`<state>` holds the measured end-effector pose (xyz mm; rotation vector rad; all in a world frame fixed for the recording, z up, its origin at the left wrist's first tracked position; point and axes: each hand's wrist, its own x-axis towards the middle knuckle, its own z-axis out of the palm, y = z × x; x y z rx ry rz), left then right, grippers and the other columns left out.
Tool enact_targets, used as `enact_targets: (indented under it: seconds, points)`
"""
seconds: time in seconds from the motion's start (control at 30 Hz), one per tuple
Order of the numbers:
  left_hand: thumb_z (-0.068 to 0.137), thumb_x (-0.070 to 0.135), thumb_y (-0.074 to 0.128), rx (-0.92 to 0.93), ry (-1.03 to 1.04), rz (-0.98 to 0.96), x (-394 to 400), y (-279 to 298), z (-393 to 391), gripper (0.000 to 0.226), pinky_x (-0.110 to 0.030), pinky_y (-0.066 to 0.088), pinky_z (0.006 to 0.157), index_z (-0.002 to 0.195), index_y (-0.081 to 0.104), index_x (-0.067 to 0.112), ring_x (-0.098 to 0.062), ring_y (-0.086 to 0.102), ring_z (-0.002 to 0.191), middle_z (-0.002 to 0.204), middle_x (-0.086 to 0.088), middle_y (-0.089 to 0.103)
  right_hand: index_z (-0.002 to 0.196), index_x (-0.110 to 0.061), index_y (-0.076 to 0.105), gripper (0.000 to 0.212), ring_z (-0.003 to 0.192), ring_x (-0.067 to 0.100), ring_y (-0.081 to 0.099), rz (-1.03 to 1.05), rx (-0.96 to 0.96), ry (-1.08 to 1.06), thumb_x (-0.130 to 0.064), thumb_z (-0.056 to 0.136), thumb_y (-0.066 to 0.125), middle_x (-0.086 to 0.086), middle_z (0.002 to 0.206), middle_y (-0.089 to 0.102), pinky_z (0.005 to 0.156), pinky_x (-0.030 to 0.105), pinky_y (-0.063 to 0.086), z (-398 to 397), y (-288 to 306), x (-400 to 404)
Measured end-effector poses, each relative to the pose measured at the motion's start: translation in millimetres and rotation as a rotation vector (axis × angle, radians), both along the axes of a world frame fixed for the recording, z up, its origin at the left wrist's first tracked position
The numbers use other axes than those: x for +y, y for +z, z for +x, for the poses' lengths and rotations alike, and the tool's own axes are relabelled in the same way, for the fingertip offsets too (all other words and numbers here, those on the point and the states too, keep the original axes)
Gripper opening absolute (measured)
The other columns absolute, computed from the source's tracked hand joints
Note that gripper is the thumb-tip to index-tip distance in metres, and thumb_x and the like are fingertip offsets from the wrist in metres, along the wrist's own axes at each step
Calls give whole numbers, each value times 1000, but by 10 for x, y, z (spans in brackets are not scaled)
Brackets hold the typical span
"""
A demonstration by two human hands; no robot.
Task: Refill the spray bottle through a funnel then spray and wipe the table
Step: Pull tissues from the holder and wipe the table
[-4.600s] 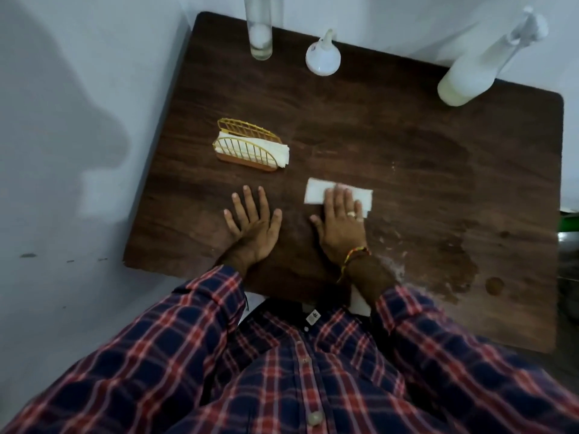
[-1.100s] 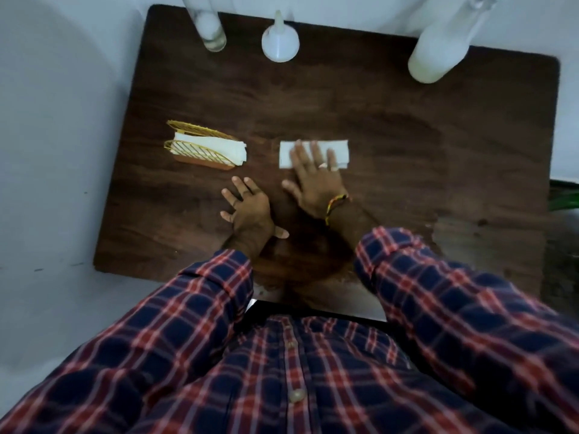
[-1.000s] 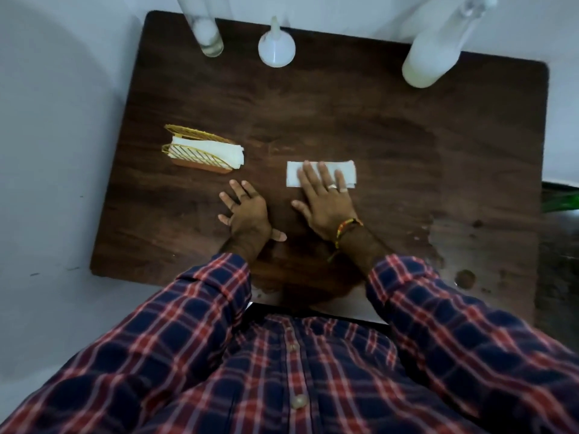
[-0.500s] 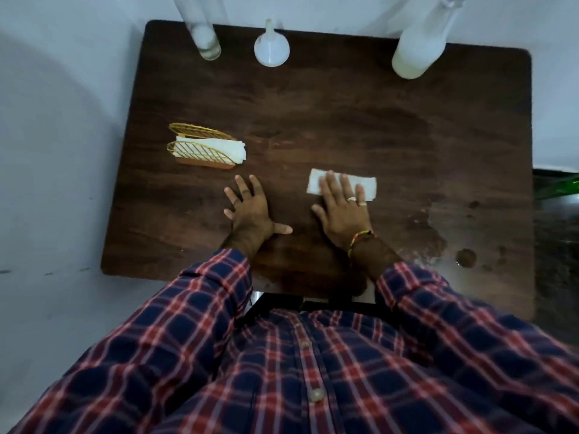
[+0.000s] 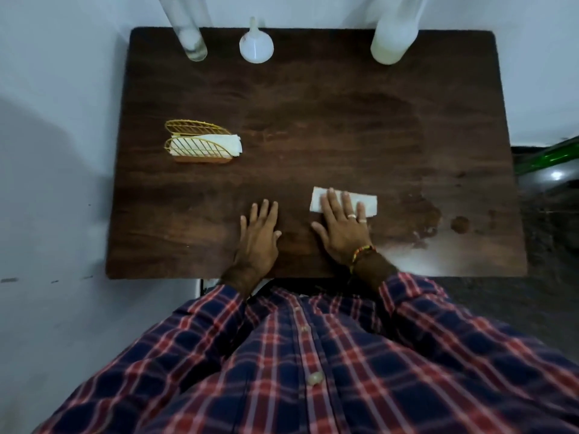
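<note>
Dark wood grain covers the table [image 5: 313, 98], and both hands lie on its near part. The right hand [image 5: 343, 228] lies flat with its fingers [image 5: 332, 203] straight and slightly spread, pressing down on a folded white tissue [image 5: 368, 203]; nothing is curled round it. The tissue sticks out past the fingertips on the far side and to both sides of them, with its longer end beyond the little finger. Two rings sit on that hand's outer fingers, and a beaded band [image 5: 362, 253] circles the wrist.

The left hand [image 5: 258, 234] rests palm down on bare wood just beside the right thumb, fingers straight and close together, holding nothing.

Outward from the right little finger, near the table's near right corner, the wood shows wet patches [image 5: 429, 220] and one round dark spot [image 5: 460, 224]; whether the paler sheen nearer the edge is liquid or only glare is hard to tell.

Well beyond the left fingertips and off to their left stands a gold wire holder [image 5: 197, 142] with white napkins [image 5: 232, 144] in it. Along the far edge, far ahead of both hands, stand three things: a clear bottle [image 5: 191, 36] to the left, a white funnel [image 5: 256, 47] resting mouth down with its spout up, and the spray bottle [image 5: 393, 39] to the right, filled with a whitish liquid, its top cut off by the frame.

A plaid shirt [image 5: 313, 371] fills the near part of the view.
</note>
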<state>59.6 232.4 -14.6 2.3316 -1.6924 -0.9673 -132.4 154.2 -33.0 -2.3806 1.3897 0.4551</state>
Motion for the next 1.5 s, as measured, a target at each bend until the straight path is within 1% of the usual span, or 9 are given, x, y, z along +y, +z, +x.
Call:
enact_targets:
  seconds: [0.23,0.37,0.5,0.73,0.97,1.13,1.23,1.37,1.5]
  points:
    - [105,23,36,-45,-76,15,-90,-2,28,59,-48,0,122,158,9,15,-28,-3,152,166,-7,4,152,-11,33,77,146,38,27,22,-31,303,-59,92,21,9,160,28,114,64,25,162,0,602]
    - [105,23,37,-80,-102,23,-54,-49,-47,59,-49,1,122,158,11,14,-31,-3,152,165,-10,3,150,-11,38,75,144,37,33,17,17,219,-59,92,26,9,157,35,109,63,33,-306,7,813]
    - [105,24,35,-118,-127,15,-87,-52,-183,59,-48,-1,122,158,10,14,-30,-5,152,165,-9,1,157,-14,15,79,151,34,7,6,-9,-51,-61,93,13,4,165,8,119,60,10,-425,30,545]
    - [106,21,32,-86,-96,24,-377,-7,-285,57,-48,1,123,157,10,13,-28,-4,152,166,-8,3,153,-15,30,74,147,34,28,12,-14,373,-60,95,23,7,160,29,115,61,26,-409,-46,721]
    - [105,22,35,-101,-40,53,-659,70,-301,59,-50,5,122,157,11,14,-30,-1,152,166,-8,4,158,-18,11,81,152,31,3,15,-59,-45,-62,90,3,1,166,5,120,57,3,-412,29,-70]
    - [104,28,37,-104,8,95,-921,162,-364,61,-51,4,122,158,9,16,-31,-4,152,166,-9,-1,155,-14,24,77,150,34,17,-2,-56,230,-60,94,15,5,163,20,118,61,16,-274,-20,-45]
    - [103,35,42,-152,56,148,-1097,198,-285,67,-53,1,121,158,8,17,-30,-5,152,165,-9,-4,154,-17,27,73,149,30,24,-9,-54,244,-58,95,20,3,162,24,116,60,24,-566,-46,-70]
    - [95,43,58,-198,88,220,-1327,214,-243,87,-57,2,121,158,3,18,-33,-9,151,165,-11,-10,158,-19,10,71,152,30,4,10,-76,-44,-58,98,19,1,166,4,119,58,3,-360,-75,-697]
    - [78,52,74,-110,88,284,-1546,165,-271,116,-58,3,119,157,-5,21,-36,-12,150,164,-11,-16,158,-16,8,74,152,34,0,-1,-53,63,-57,99,23,4,166,2,118,62,1,-6,-84,-987]
